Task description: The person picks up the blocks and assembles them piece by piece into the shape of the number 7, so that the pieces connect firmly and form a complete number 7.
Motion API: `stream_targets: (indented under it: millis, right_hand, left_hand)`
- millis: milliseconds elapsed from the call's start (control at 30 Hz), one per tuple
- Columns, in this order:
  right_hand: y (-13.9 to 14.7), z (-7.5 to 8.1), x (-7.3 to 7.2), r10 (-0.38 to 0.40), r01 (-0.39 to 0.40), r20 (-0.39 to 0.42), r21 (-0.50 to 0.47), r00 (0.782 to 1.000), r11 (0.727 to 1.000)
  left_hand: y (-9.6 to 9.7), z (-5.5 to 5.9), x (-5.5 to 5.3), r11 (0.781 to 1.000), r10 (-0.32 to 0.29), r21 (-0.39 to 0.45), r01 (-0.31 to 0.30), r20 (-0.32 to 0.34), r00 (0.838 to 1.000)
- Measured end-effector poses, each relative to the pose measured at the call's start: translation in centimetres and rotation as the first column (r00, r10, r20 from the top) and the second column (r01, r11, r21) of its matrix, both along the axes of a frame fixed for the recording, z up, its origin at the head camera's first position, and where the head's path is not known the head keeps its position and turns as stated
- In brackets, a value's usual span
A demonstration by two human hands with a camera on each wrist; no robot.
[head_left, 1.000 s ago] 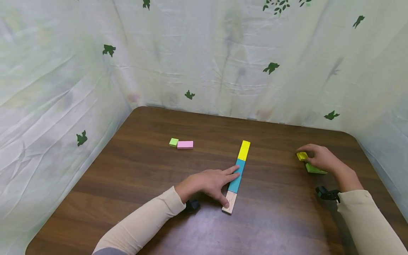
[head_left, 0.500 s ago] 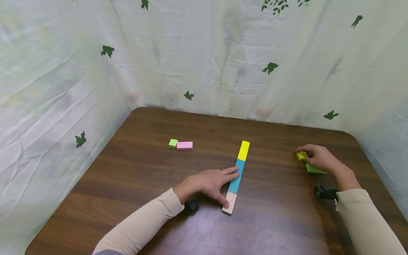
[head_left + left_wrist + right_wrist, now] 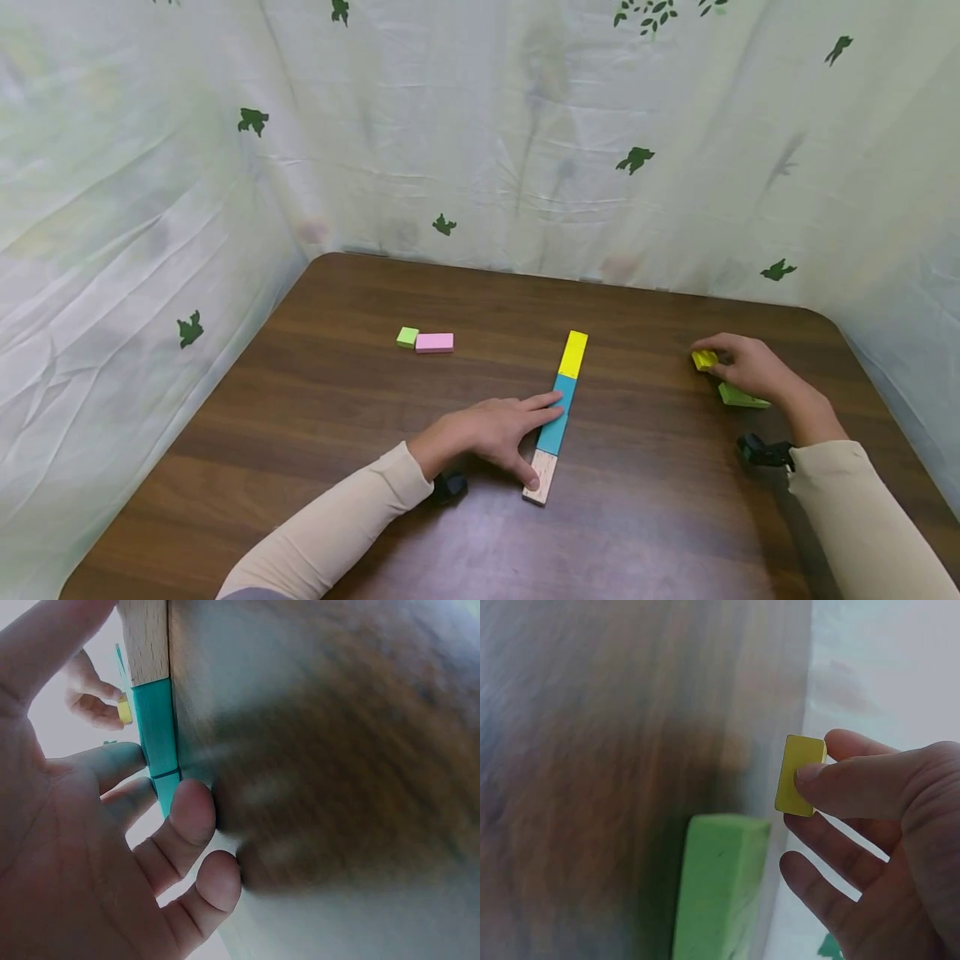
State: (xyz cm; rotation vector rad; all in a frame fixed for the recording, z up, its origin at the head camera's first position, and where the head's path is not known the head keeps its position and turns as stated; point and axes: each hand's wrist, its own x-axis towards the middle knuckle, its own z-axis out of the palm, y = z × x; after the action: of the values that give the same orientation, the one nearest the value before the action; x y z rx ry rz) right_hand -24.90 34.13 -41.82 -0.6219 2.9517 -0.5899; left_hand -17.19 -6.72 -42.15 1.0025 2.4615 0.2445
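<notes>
While pinching the yellow block (image 3: pixel 788 780) in the right hand (image 3: pixel 753 367), judged it light, rigid, best held mid-face; rested the left hand (image 3: pixel 495 427), spread, on blue blocks (image 3: pixel 553 435).

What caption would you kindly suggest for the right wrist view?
The right hand pinches a yellow block near a green block.

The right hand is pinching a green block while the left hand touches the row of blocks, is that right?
Not quite: the block is yellow, not green, as the right wrist view shows. So the right hand is pinching a yellow block while the left hand touches the row of blocks.
</notes>
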Motion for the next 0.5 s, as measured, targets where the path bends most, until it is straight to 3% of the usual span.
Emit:
stream_targets:
  millis: [333,500]
  right_hand:
    - [-2.2,1.2,-0.5,0.033,-0.034,-0.022,-0.032,0.999,0.999]
    - [-3.7,1.7,-1.0,0.054,-0.055,-0.018,-0.051,0.998,0.997]
  left_hand:
    - [0.0,0.1,0.2,0.999,-0.006,-0.048,0.002,-0.09,0.996]
    - [-0.1,0.0,0.1,0.999,-0.007,-0.042,0.004,-0.075,0.997]
